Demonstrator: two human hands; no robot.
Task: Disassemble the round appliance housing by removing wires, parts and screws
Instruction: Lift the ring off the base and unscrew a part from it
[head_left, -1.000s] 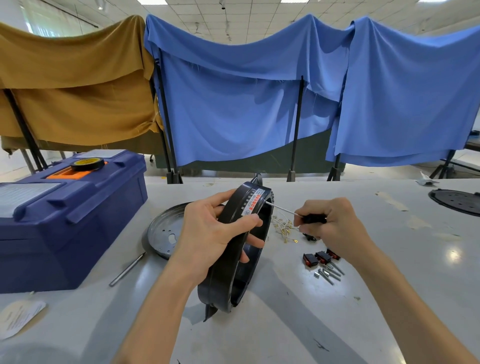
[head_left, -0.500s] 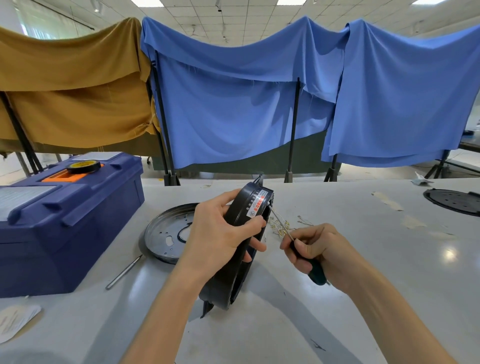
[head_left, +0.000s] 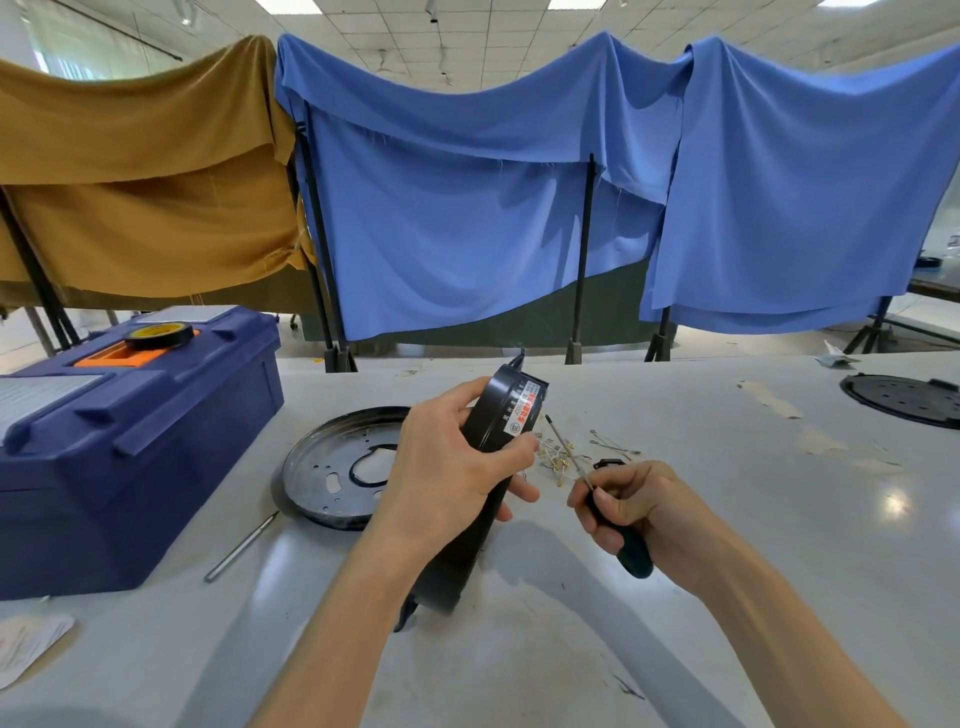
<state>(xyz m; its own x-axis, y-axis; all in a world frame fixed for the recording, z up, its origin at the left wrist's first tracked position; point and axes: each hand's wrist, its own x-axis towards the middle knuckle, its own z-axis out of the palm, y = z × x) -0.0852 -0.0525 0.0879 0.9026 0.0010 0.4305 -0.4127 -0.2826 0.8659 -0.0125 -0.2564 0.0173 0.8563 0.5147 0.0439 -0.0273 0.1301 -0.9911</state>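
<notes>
The black round housing ring (head_left: 498, 410) stands on edge on the white table, a red and white label near its top. My left hand (head_left: 452, 467) grips its upper rim, thumb on the label side. My right hand (head_left: 631, 506) holds a screwdriver (head_left: 626, 548) by its dark green handle; the thin shaft points up and left, its tip just right of the label and apart from it. A dark metal base plate (head_left: 332, 467) lies flat behind the ring. Loose wires with brass terminals (head_left: 563, 457) lie between the ring and my right hand.
A blue toolbox (head_left: 130, 431) with a tape roll (head_left: 158, 332) on its lid fills the left side. A metal rod (head_left: 241, 545) lies by it. A black perforated disc (head_left: 904, 397) sits far right. A paper sheet (head_left: 26, 644) lies at the near left edge.
My right hand dropped toward me and turned the screwdriver from level to pointing up and left; the tip has come off the housing. The left hand keeps its grip on the ring.
</notes>
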